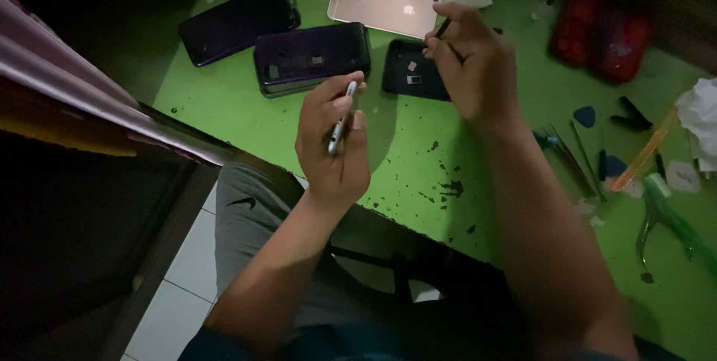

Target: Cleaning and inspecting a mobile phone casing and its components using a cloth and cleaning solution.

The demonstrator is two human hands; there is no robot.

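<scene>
Left hand point(332, 144) is gripping a phone point(341, 117) edge-on near the table edge, while right hand point(472, 62), farther right, is pinching a dark tool point(442, 29).

Bare green tabletop point(418, 144) lies open at centre; phones point(312, 57) crowd twelve o'clock, and tools point(597, 159) clutter three o'clock.
</scene>
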